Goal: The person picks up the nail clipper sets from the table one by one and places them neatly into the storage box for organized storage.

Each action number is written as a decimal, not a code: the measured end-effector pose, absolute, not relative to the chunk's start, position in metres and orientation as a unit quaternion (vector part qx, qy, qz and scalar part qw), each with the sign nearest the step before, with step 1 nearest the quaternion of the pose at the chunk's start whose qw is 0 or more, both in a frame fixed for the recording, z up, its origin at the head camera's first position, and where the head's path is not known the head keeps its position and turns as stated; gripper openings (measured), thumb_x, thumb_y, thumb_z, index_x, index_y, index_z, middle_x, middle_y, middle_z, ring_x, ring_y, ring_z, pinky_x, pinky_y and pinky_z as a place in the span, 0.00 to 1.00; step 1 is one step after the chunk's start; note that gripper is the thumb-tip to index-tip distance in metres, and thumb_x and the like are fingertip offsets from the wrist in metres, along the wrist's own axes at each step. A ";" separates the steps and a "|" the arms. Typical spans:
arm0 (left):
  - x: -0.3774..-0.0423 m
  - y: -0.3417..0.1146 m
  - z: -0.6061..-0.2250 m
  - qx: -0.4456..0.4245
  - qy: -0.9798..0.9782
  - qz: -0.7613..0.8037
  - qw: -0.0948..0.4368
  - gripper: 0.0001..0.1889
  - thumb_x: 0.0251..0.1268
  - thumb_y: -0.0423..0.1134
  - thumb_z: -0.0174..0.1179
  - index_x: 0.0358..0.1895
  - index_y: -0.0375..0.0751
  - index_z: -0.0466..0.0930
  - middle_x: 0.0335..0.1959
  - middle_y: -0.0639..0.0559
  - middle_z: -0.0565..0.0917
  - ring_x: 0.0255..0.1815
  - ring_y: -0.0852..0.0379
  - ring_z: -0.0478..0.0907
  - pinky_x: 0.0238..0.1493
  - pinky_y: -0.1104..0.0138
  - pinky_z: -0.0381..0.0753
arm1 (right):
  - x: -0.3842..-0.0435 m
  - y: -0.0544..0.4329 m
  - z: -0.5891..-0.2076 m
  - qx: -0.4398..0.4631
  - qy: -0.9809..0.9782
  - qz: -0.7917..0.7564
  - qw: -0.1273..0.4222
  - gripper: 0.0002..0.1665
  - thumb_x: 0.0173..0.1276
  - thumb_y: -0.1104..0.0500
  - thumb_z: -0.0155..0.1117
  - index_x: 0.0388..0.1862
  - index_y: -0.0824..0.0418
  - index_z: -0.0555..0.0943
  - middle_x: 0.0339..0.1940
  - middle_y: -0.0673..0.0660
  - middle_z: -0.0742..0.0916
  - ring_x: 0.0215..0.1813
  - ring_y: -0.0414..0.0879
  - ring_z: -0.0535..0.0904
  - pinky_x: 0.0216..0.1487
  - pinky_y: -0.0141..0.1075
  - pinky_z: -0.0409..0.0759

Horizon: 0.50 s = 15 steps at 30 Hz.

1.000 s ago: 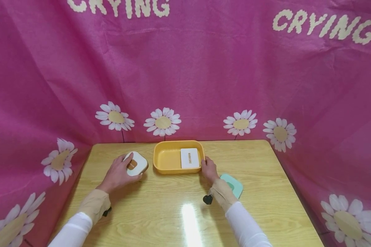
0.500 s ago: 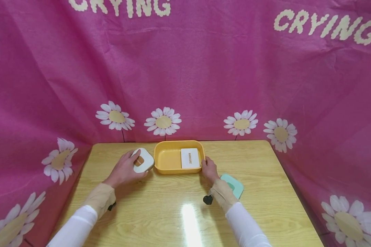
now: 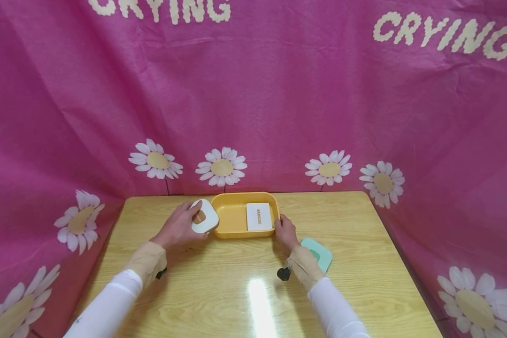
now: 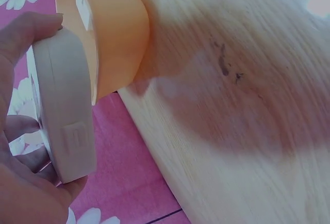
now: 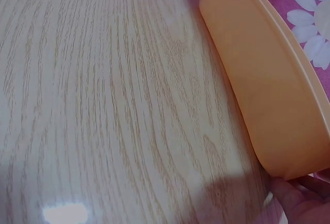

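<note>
My left hand (image 3: 179,227) grips a rounded-square white case (image 3: 205,217) with a brown patch on its top. Thumb and fingers span its edges, and in the head view it overlaps the left end of a yellow tray (image 3: 232,234). The left wrist view shows the case's pale side (image 4: 67,110) close to the tray's wall (image 4: 121,38). My right hand (image 3: 286,231) holds the tray's right end, its fingers at the lower corner in the right wrist view. Inside the tray, on the right, lies a white box (image 3: 259,216) lettered "MANICURE".
A mint-green rounded-square case (image 3: 318,253) lies on the wooden table (image 3: 219,291), partly behind my right wrist. Pink cloth (image 3: 253,103) with daisies and lettering hangs behind and at both sides. Light glares off the table's front.
My left hand has carried the white case to the right, from beside the tray to over its left end. The right hand and the tray stay in place.
</note>
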<state>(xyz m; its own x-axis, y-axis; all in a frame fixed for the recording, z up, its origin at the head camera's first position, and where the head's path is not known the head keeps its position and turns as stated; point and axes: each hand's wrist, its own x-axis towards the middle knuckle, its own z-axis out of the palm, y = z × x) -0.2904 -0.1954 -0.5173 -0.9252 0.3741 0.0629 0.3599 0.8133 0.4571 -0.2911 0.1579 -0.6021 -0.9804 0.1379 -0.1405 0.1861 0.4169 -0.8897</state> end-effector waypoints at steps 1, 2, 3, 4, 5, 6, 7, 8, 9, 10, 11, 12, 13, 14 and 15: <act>-0.292 -0.194 -0.517 0.193 0.952 0.237 0.018 0.57 0.47 0.53 0.82 0.81 0.38 0.63 0.76 0.32 0.66 0.72 0.33 0.67 0.70 0.42 0.72 | -0.291 0.158 -0.603 0.096 0.840 -0.533 0.026 0.26 0.86 0.57 0.42 0.70 0.71 0.74 0.60 0.67 0.84 0.57 0.53 0.77 0.66 0.50 0.76; -0.293 -0.193 -0.517 0.192 0.952 0.237 0.023 0.57 0.47 0.53 0.82 0.81 0.38 0.62 0.77 0.33 0.66 0.73 0.33 0.66 0.71 0.42 0.71 | -0.291 0.158 -0.603 0.097 0.840 -0.533 0.027 0.26 0.86 0.57 0.42 0.70 0.70 0.74 0.60 0.66 0.84 0.57 0.53 0.77 0.66 0.49 0.76; -0.294 -0.191 -0.518 0.192 0.952 0.238 0.025 0.58 0.47 0.52 0.82 0.82 0.38 0.62 0.77 0.33 0.66 0.73 0.33 0.66 0.71 0.42 0.71 | -0.291 0.158 -0.603 0.096 0.840 -0.534 0.026 0.26 0.86 0.57 0.42 0.70 0.71 0.75 0.59 0.66 0.85 0.57 0.53 0.77 0.66 0.50 0.76; -0.295 -0.190 -0.518 0.193 0.951 0.238 0.027 0.58 0.47 0.52 0.82 0.82 0.38 0.62 0.77 0.33 0.65 0.73 0.33 0.66 0.71 0.42 0.71 | -0.292 0.159 -0.604 0.094 0.842 -0.531 0.022 0.25 0.85 0.57 0.42 0.69 0.71 0.75 0.59 0.67 0.85 0.57 0.54 0.77 0.66 0.50 0.76; -0.296 -0.189 -0.519 0.196 0.951 0.239 0.026 0.58 0.47 0.51 0.82 0.82 0.37 0.62 0.77 0.33 0.65 0.73 0.33 0.66 0.71 0.42 0.70 | -0.292 0.159 -0.604 0.093 0.843 -0.529 0.018 0.25 0.85 0.57 0.43 0.69 0.71 0.75 0.59 0.67 0.85 0.57 0.54 0.78 0.66 0.50 0.76; -0.297 -0.188 -0.519 0.200 0.949 0.240 0.025 0.58 0.47 0.51 0.82 0.81 0.37 0.62 0.77 0.32 0.66 0.74 0.33 0.66 0.72 0.42 0.70 | -0.292 0.159 -0.604 0.093 0.844 -0.527 0.014 0.25 0.85 0.57 0.43 0.69 0.71 0.76 0.59 0.67 0.85 0.58 0.54 0.78 0.67 0.50 0.76; -0.298 -0.187 -0.519 0.204 0.949 0.240 0.024 0.57 0.47 0.51 0.82 0.81 0.37 0.62 0.77 0.32 0.66 0.73 0.33 0.66 0.72 0.42 0.70 | -0.292 0.159 -0.604 0.091 0.847 -0.524 0.009 0.25 0.85 0.58 0.44 0.68 0.71 0.76 0.59 0.68 0.85 0.58 0.55 0.78 0.67 0.51 0.75; -0.299 -0.186 -0.519 0.209 0.948 0.240 0.022 0.57 0.46 0.50 0.82 0.81 0.36 0.62 0.76 0.32 0.66 0.73 0.33 0.66 0.71 0.42 0.70 | -0.291 0.159 -0.604 0.091 0.848 -0.523 0.005 0.25 0.84 0.58 0.45 0.68 0.71 0.76 0.59 0.68 0.85 0.59 0.55 0.78 0.68 0.51 0.75; -0.300 -0.185 -0.519 0.214 0.947 0.239 0.020 0.57 0.46 0.50 0.82 0.81 0.36 0.62 0.76 0.31 0.66 0.73 0.33 0.66 0.71 0.43 0.70 | -0.291 0.159 -0.604 0.090 0.849 -0.521 0.000 0.24 0.84 0.58 0.45 0.68 0.71 0.77 0.59 0.68 0.85 0.59 0.56 0.78 0.68 0.52 0.75; -0.301 -0.184 -0.519 0.217 0.946 0.239 0.020 0.57 0.46 0.50 0.82 0.81 0.36 0.62 0.76 0.31 0.66 0.73 0.33 0.66 0.71 0.43 0.70 | -0.291 0.159 -0.604 0.089 0.850 -0.520 -0.002 0.24 0.84 0.58 0.45 0.68 0.71 0.77 0.59 0.68 0.85 0.59 0.56 0.78 0.68 0.52 0.75; -0.301 -0.183 -0.518 0.219 0.946 0.239 0.021 0.58 0.46 0.50 0.82 0.81 0.36 0.62 0.77 0.31 0.66 0.73 0.33 0.66 0.71 0.43 0.70 | -0.291 0.159 -0.604 0.088 0.849 -0.521 -0.003 0.24 0.84 0.59 0.45 0.68 0.72 0.77 0.59 0.69 0.85 0.59 0.56 0.78 0.69 0.53 0.75; -0.302 -0.182 -0.518 0.220 0.946 0.238 0.022 0.57 0.46 0.50 0.81 0.81 0.36 0.62 0.77 0.31 0.66 0.73 0.33 0.66 0.71 0.43 0.70 | -0.291 0.159 -0.604 0.087 0.849 -0.522 -0.004 0.24 0.84 0.59 0.46 0.68 0.72 0.77 0.59 0.69 0.85 0.59 0.57 0.79 0.68 0.53 0.75; -0.302 -0.181 -0.517 0.221 0.946 0.237 0.022 0.57 0.46 0.50 0.81 0.81 0.36 0.62 0.77 0.31 0.65 0.73 0.33 0.66 0.71 0.42 0.70 | -0.291 0.159 -0.604 0.086 0.849 -0.522 -0.004 0.24 0.84 0.59 0.46 0.68 0.72 0.77 0.59 0.69 0.85 0.60 0.57 0.79 0.68 0.53 0.75; -0.303 -0.180 -0.517 0.223 0.945 0.237 0.023 0.57 0.46 0.50 0.80 0.81 0.36 0.62 0.77 0.31 0.65 0.73 0.33 0.66 0.71 0.42 0.70 | -0.291 0.159 -0.604 0.088 0.847 -0.524 -0.003 0.24 0.84 0.59 0.46 0.68 0.72 0.77 0.59 0.69 0.85 0.60 0.57 0.79 0.69 0.53 0.75; -0.303 -0.179 -0.516 0.225 0.945 0.236 0.024 0.57 0.46 0.50 0.80 0.81 0.36 0.62 0.77 0.31 0.65 0.72 0.33 0.66 0.71 0.42 0.70 | -0.291 0.159 -0.604 0.088 0.847 -0.524 -0.001 0.25 0.84 0.58 0.46 0.68 0.72 0.76 0.60 0.69 0.85 0.60 0.57 0.79 0.69 0.53 0.75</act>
<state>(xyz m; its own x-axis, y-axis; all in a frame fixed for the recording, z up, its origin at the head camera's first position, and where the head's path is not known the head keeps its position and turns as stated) -0.3035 -0.1791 -0.5158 -0.8980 0.4357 0.0605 0.4131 0.7879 0.4567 -0.2909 0.1589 -0.6039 -0.9845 0.1507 -0.0902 0.1481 0.4361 -0.8876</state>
